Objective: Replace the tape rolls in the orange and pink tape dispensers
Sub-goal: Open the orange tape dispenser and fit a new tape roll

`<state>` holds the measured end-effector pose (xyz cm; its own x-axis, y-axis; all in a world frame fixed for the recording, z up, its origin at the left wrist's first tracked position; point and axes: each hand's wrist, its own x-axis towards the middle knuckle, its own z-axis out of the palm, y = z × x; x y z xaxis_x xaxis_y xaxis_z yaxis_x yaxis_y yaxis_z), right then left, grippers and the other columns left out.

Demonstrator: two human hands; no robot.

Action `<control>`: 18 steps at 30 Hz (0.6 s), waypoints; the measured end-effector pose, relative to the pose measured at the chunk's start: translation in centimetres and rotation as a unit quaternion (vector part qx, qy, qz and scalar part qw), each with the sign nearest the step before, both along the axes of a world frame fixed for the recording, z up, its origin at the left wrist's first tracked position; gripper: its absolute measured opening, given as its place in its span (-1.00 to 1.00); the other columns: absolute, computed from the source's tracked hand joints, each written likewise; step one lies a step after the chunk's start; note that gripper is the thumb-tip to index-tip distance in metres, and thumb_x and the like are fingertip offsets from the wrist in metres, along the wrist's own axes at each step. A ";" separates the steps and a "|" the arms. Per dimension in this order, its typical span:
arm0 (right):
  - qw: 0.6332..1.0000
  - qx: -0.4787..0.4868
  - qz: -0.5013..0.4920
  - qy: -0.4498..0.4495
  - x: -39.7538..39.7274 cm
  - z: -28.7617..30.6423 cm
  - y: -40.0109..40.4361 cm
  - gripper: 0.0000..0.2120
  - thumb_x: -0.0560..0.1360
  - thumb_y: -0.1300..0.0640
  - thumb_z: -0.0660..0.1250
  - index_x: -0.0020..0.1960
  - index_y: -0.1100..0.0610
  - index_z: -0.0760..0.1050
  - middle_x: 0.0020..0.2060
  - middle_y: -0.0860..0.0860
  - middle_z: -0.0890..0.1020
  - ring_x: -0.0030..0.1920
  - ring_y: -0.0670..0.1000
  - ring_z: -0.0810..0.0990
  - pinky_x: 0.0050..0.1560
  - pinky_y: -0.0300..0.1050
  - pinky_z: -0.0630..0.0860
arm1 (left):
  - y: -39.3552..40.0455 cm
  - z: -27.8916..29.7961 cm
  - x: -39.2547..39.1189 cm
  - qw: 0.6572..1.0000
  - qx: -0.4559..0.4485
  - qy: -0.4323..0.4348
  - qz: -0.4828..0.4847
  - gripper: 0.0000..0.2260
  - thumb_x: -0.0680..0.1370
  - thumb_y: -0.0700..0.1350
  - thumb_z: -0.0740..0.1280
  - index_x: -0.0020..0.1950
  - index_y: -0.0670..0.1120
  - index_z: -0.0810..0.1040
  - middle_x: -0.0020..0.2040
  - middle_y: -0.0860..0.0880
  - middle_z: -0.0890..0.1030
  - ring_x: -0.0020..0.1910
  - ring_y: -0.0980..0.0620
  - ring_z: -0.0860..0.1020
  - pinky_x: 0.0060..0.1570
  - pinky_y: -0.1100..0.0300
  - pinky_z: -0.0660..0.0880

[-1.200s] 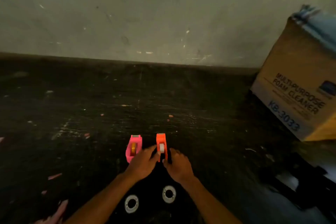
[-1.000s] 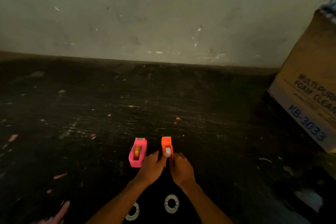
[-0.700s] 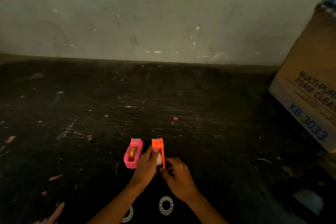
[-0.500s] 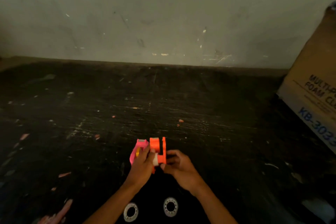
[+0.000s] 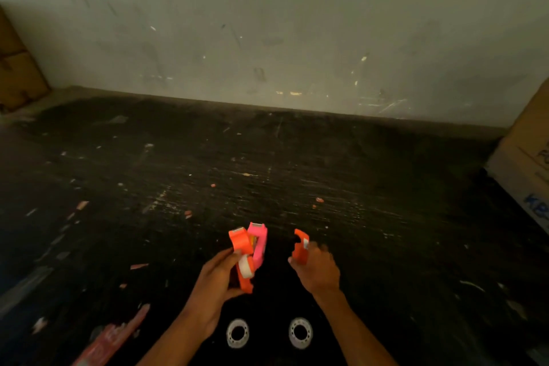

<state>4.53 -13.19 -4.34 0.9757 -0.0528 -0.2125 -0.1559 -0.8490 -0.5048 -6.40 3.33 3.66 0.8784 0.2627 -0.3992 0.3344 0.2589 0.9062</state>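
Orange plastic fills both our hands: our left hand (image 5: pixel 218 279) grips the main body of the orange dispenser (image 5: pixel 241 258), lifted off the surface and tilted, its fingers wrapped around the lower half. A white tape roll (image 5: pixel 247 267) sits seated in that body, showing just above our thumb. Our right hand (image 5: pixel 318 269) has its fingers pinched on a separate orange side piece (image 5: pixel 300 247), held apart from the body with a clear gap between the two; the hand is blurred. The pink dispenser (image 5: pixel 258 244) stands on the surface just behind the orange body, partly hidden by it, with a hint of yellow showing inside.

Nearer to us, between our forearms, two white tape rolls lie flat on the surface, one to the left (image 5: pixel 237 333) and one to the right (image 5: pixel 300 332), well apart from each other.

The surface (image 5: pixel 267 163) is black, heavily scratched and dotted with small pale and reddish scraps. A long pinkish strip (image 5: pixel 114 336) lies at the near left. At the back the surface meets a plain grey-white wall (image 5: pixel 267 24) marked with scuffs. A cardboard box (image 5: pixel 525 157) with blue printing stands at the right edge, and brown cardboard (image 5: pixel 16 68) shows in the far left corner. The lighting is dim.
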 end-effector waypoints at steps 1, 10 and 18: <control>0.999 0.037 -0.001 -0.022 -0.3 0.3 -0.5 -0.59 0.43 -0.09 0.38 0.19 0.10 0.48 0.12 0.11 0.56 0.15 0.11 0.56 0.09 0.00 0.51 | -0.2 -0.1 0.0 1.000 -0.006 0.000 -0.005 -0.78 0.53 -0.10 0.27 0.12 -0.13 0.58 -0.02 -0.19 0.62 -0.02 -0.11 0.57 -0.02 -0.13 0.54; 0.884 0.435 0.169 0.015 -10.3 4.1 -3.5 -0.77 0.43 0.29 0.43 0.09 0.19 0.58 -0.11 0.00 0.69 -0.08 -0.13 0.65 -0.03 -0.28 0.58 | -5.6 -1.3 -1.0 0.995 0.000 0.018 -0.102 -0.84 0.53 -0.20 0.27 0.00 -0.01 0.60 -0.14 -0.03 0.70 -0.10 0.01 0.63 -0.18 0.07 0.55; 0.988 0.108 0.110 0.009 -13.2 0.4 -8.4 -0.72 0.37 0.11 0.47 0.07 0.03 0.55 0.05 0.04 0.60 0.03 -0.05 0.60 0.09 -0.11 0.57 | -4.3 -3.1 -3.2 0.996 -0.030 0.042 -0.074 -0.84 0.52 -0.16 0.30 0.07 -0.01 0.57 0.01 -0.10 0.65 -0.03 -0.04 0.60 -0.21 0.05 0.52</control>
